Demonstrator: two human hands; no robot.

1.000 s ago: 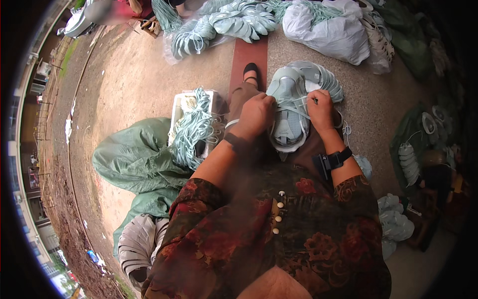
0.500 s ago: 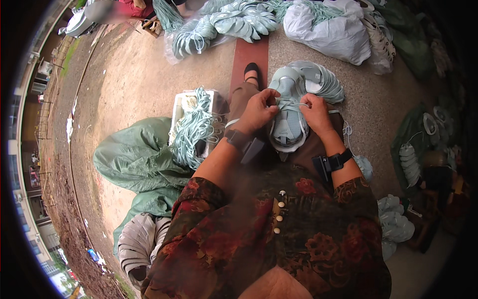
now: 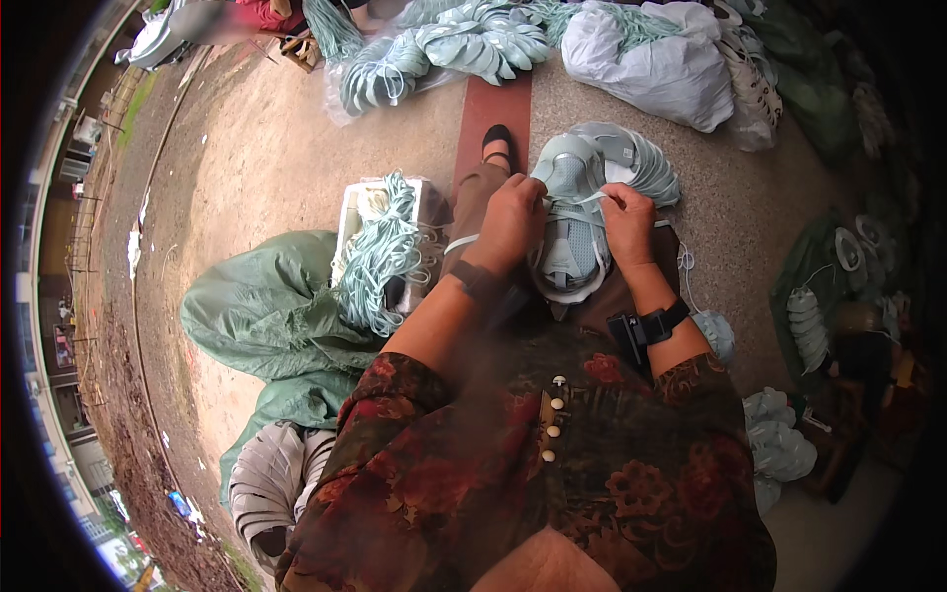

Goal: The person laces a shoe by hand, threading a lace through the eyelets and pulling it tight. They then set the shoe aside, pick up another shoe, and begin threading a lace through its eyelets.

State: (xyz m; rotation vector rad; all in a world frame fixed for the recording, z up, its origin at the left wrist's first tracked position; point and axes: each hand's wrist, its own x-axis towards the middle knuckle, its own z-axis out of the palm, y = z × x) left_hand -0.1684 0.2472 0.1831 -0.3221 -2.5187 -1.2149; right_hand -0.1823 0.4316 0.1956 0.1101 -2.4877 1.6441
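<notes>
A pale blue shoe upper (image 3: 570, 259) lies across my lap, its tongue and eyelet area facing up. Over its middle runs a light blue shoelace (image 3: 577, 202). My left hand (image 3: 515, 219) is closed at the upper's left edge; its fingertips are partly turned away, but the lace runs to them. On the opposite side my right hand (image 3: 628, 215) pinches the lace between thumb and fingers. Just beyond the hands, a stack of similar uppers (image 3: 646, 168) rests against the far right of this one.
To the left stands a white box (image 3: 350, 222) heaped with blue laces (image 3: 387, 261), beside a green sack (image 3: 261, 306). Grey uppers (image 3: 271, 474) lie at lower left. Ahead are bundled uppers (image 3: 483, 39) and a white plastic bag (image 3: 646, 64). More shoe parts (image 3: 809, 331) sit at right.
My left hand has turned and shifted slightly left, its fingertips now higher beside the upper. My right hand has moved a little up and right, still pinching the lace.
</notes>
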